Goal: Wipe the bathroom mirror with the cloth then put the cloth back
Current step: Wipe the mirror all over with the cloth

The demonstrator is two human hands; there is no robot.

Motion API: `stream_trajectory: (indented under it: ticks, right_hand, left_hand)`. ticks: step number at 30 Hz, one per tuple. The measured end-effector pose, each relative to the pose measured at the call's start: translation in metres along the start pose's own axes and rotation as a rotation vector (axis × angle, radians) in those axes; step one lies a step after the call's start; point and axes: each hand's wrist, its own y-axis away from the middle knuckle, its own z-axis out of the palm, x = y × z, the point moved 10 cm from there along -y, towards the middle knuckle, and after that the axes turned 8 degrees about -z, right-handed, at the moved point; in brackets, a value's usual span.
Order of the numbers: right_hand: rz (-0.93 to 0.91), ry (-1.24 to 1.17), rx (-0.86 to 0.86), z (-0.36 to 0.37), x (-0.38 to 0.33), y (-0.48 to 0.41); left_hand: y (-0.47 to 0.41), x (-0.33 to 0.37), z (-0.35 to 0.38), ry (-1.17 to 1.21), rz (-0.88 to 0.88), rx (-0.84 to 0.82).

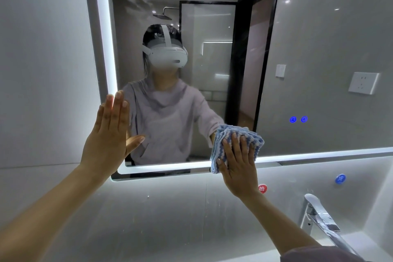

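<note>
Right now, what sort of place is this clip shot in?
A bathroom, probably in a home or hotel: a backlit wall mirror, a chrome tap below it, and a shower head reflected in the glass.

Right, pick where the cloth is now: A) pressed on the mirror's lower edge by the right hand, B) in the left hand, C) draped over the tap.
A: the right hand presses the cloth flat on the bottom edge of the mirror; the left hand is bare.
</note>
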Motion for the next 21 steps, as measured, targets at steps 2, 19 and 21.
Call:
stream_trajectory:
  ticks: [2,19,21]
  right_hand:
    - [0.000,-0.003,0.003,-0.001,0.001,-0.001]
    - [0.067,0.073,0.068,-0.056,0.048,-0.077]
    - [0.097,0.084,0.076,-0.068,0.057,-0.094]
  left_hand:
    - [0.000,0.000,0.000,0.001,-0.002,-0.009]
    - [0.000,0.001,0.000,0.035,0.013,-0.026]
    - [0.000,0.000,-0.001,0.042,0.011,-0.022]
